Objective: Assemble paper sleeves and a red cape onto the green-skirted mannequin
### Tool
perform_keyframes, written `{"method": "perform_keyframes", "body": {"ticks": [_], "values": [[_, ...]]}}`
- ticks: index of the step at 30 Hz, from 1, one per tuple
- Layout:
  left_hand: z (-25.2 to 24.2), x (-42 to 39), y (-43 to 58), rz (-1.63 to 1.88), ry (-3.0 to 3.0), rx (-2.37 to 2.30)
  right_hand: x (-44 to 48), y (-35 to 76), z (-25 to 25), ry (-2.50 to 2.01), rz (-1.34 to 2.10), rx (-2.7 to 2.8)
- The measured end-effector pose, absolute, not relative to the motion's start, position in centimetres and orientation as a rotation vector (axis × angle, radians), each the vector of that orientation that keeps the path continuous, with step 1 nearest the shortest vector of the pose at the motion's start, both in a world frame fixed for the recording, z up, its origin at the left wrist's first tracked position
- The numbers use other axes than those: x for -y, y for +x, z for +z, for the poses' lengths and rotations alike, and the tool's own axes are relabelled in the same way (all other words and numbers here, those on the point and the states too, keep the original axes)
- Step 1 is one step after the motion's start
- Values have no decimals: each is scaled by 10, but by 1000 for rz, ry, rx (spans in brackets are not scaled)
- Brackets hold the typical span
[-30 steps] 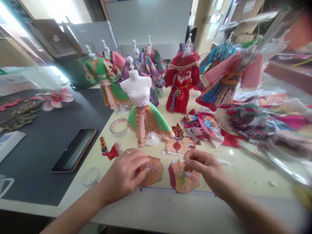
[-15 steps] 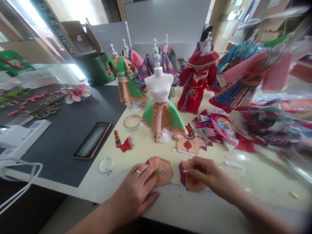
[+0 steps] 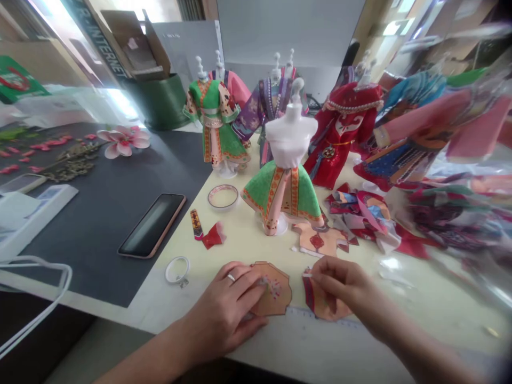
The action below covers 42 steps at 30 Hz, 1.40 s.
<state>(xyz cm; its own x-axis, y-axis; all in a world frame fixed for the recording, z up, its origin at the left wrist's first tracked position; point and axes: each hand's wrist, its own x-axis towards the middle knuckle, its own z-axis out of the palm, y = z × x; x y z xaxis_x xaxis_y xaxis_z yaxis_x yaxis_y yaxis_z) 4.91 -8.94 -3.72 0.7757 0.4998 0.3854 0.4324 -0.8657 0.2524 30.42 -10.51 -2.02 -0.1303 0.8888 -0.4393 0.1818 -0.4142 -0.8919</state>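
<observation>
Left hand (image 3: 222,314) is pressing flat, fingers spread and unclenched, on a peach printed cutout (image 3: 276,290) lying on the surface (image 3: 180,304); its fingertips are reaching a flower motif. Right hand (image 3: 340,285) is pinching a small pale sliver (image 3: 306,275) at the top edge of a second peach cutout (image 3: 320,305); what the sliver is cannot be told. Both cutouts are lying side by side, their lower edges overlapping a ruler (image 3: 308,314). Above them, a third cutout (image 3: 320,240) is lying beside a white mannequin (image 3: 291,136) wearing a green skirt (image 3: 282,192). Containers: a round clear dish (image 3: 223,197) with a patterned rim is sitting left of the mannequin, contents not discernible. A green bin (image 3: 158,104) is standing beyond the surface, a cardboard box (image 3: 136,45) rising behind it, contents hidden.
</observation>
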Motion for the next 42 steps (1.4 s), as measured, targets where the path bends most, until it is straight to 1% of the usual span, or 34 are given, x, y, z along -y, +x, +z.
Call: {"method": "perform_keyframes", "body": {"ticks": [4, 11, 18, 24, 42], "values": [[-40, 84, 42, 832, 2762, -728, 97, 280, -16, -1553, 1677, 1214], [-44, 79, 40, 902, 2772, -722, 78, 255, -22, -1570, 1728, 1311], [-49, 78, 41, 869, 2893, -718, 69, 246, -24, -1685, 1749, 1489], [-53, 81, 42, 889, 2916, -778, 66, 242, -23, -1768, 1773, 1489], [-56, 83, 42, 871, 2918, -819, 63, 241, -22, -1782, 1750, 1519]]}}
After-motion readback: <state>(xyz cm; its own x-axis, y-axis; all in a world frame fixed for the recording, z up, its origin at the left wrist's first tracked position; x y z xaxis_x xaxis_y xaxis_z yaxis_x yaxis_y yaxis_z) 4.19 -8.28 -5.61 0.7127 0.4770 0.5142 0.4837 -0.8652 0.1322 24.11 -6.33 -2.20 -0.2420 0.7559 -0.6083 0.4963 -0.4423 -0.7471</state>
